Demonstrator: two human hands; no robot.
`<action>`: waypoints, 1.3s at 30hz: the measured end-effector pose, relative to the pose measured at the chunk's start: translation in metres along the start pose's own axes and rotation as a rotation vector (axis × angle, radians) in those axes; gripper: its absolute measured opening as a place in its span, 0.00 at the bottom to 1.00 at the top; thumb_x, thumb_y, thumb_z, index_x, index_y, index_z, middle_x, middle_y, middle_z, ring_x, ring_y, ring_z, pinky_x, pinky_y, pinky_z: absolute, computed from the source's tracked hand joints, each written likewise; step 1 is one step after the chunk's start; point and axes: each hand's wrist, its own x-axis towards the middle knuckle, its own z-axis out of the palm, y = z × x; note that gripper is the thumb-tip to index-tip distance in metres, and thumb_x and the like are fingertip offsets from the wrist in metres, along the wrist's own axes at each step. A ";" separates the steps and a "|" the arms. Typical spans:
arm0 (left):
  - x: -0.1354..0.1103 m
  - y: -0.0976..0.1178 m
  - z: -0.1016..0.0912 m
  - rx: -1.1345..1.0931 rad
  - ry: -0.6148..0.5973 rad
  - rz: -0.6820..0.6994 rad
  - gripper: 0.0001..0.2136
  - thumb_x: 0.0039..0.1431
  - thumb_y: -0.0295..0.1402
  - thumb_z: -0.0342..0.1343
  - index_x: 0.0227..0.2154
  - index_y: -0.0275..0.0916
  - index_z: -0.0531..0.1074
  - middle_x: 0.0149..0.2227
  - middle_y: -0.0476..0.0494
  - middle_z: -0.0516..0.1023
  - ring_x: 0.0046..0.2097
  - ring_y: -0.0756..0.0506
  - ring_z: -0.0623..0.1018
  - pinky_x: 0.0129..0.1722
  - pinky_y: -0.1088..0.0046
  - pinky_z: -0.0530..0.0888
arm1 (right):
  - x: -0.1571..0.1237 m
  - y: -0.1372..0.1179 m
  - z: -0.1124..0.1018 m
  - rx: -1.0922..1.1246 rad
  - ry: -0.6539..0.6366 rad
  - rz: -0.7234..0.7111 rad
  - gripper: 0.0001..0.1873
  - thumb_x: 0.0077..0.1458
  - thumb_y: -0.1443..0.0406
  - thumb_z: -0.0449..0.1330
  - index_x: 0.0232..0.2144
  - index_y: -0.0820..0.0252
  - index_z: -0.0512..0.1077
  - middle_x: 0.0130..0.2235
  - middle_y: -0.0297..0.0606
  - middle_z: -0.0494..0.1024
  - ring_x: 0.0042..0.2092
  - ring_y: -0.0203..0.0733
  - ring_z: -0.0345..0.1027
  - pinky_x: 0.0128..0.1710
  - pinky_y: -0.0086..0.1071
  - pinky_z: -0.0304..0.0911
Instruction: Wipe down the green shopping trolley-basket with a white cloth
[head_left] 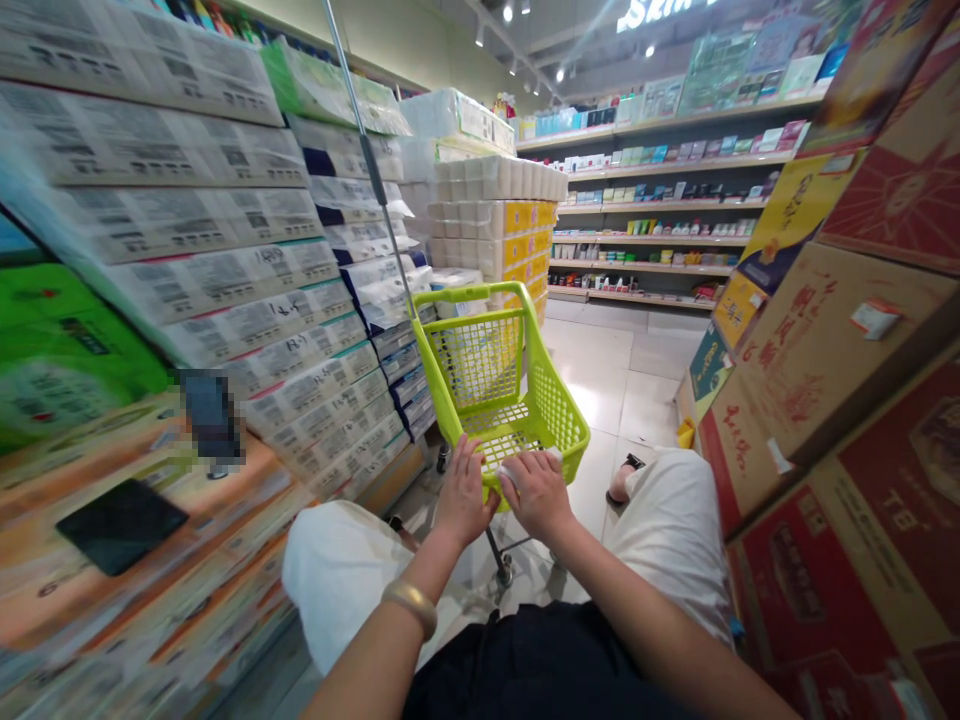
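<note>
A lime-green plastic shopping cart (559, 425) with a grid basket stands on the floor between my knees. Its basket holds nothing that I can see. My left hand (465, 495) has its fingers curled over the near rim. Beside it, my right hand (538, 492) is closed over the same rim with a crumpled white cloth or tissue (512, 470) under the fingers. The cloth shows at both sides of that hand. A thin metal pole (367, 150) with a dark grip rises from the cart's far left corner.
White-wrapped packs (217, 225) are piled high at left, beside orange cartons (247, 500) bearing a dark flat object (120, 525) and a blurred-out phone-like thing (212, 415). Cardboard cartons (817, 345) line the right. Stocked shelves (652, 205) stand beyond the tiled floor (592, 360).
</note>
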 end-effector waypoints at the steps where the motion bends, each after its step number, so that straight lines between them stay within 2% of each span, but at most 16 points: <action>1: 0.000 0.001 0.000 -0.001 -0.001 -0.003 0.18 0.48 0.26 0.54 0.44 0.39 0.60 0.58 0.34 0.61 0.68 0.33 0.50 0.61 0.46 0.63 | -0.001 0.007 -0.002 -0.007 0.003 0.010 0.09 0.61 0.60 0.52 0.39 0.55 0.71 0.37 0.38 0.73 0.42 0.44 0.61 0.48 0.36 0.51; 7: 0.002 0.001 -0.004 -0.006 -0.025 -0.005 0.19 0.47 0.24 0.54 0.44 0.39 0.59 0.58 0.34 0.61 0.68 0.33 0.50 0.62 0.46 0.62 | -0.007 0.057 -0.017 -0.048 0.052 0.081 0.11 0.63 0.62 0.49 0.37 0.56 0.71 0.36 0.39 0.72 0.43 0.45 0.61 0.51 0.38 0.52; 11: 0.002 -0.001 -0.005 -0.009 -0.035 -0.005 0.20 0.47 0.24 0.54 0.44 0.39 0.59 0.58 0.35 0.60 0.68 0.33 0.50 0.62 0.47 0.62 | -0.010 0.079 -0.020 -0.015 0.061 0.059 0.11 0.64 0.62 0.48 0.38 0.55 0.70 0.38 0.38 0.72 0.46 0.44 0.60 0.56 0.39 0.51; 14: 0.001 0.001 -0.004 -0.015 -0.029 -0.022 0.20 0.47 0.24 0.53 0.44 0.39 0.58 0.58 0.35 0.60 0.68 0.32 0.50 0.62 0.46 0.61 | -0.010 0.073 -0.015 -0.015 0.101 0.119 0.12 0.64 0.62 0.47 0.36 0.56 0.69 0.37 0.39 0.71 0.46 0.45 0.60 0.58 0.41 0.49; 18: 0.000 0.003 -0.001 -0.021 -0.009 -0.037 0.19 0.46 0.23 0.53 0.43 0.38 0.59 0.58 0.34 0.60 0.68 0.33 0.49 0.63 0.47 0.60 | -0.009 0.041 -0.005 -0.032 0.146 0.198 0.11 0.63 0.63 0.48 0.37 0.57 0.69 0.38 0.40 0.71 0.45 0.46 0.60 0.58 0.43 0.48; 24: -0.003 0.001 0.006 -0.022 0.012 -0.026 0.18 0.51 0.24 0.51 0.46 0.38 0.59 0.59 0.33 0.60 0.68 0.34 0.49 0.62 0.46 0.61 | -0.002 -0.017 0.008 0.026 0.084 0.131 0.08 0.61 0.64 0.51 0.36 0.57 0.70 0.37 0.39 0.71 0.43 0.45 0.59 0.54 0.41 0.49; 28: -0.003 -0.002 0.007 -0.028 0.009 -0.020 0.16 0.54 0.23 0.46 0.47 0.38 0.59 0.59 0.34 0.61 0.69 0.37 0.48 0.63 0.47 0.61 | 0.003 -0.034 0.014 0.047 0.048 0.098 0.07 0.60 0.64 0.53 0.38 0.57 0.70 0.37 0.39 0.71 0.42 0.45 0.59 0.51 0.40 0.50; 31: -0.002 -0.002 0.006 -0.026 -0.011 0.001 0.17 0.53 0.24 0.48 0.47 0.37 0.59 0.59 0.33 0.60 0.69 0.36 0.47 0.63 0.46 0.61 | 0.004 -0.030 0.013 0.043 0.016 0.032 0.08 0.60 0.63 0.53 0.39 0.56 0.70 0.37 0.38 0.72 0.42 0.45 0.59 0.49 0.38 0.50; 34: -0.001 0.001 0.004 -0.019 -0.032 0.021 0.18 0.52 0.26 0.51 0.47 0.37 0.59 0.58 0.32 0.60 0.68 0.34 0.47 0.62 0.46 0.61 | 0.001 -0.014 0.007 0.037 0.003 -0.020 0.09 0.60 0.62 0.53 0.40 0.56 0.70 0.37 0.38 0.72 0.42 0.44 0.60 0.48 0.37 0.50; 39: 0.001 0.003 0.001 -0.015 -0.029 -0.004 0.19 0.48 0.24 0.53 0.45 0.38 0.59 0.58 0.33 0.60 0.68 0.33 0.49 0.63 0.46 0.61 | -0.007 0.037 -0.009 -0.028 0.066 0.065 0.09 0.61 0.62 0.51 0.37 0.56 0.71 0.36 0.39 0.72 0.43 0.45 0.60 0.49 0.37 0.51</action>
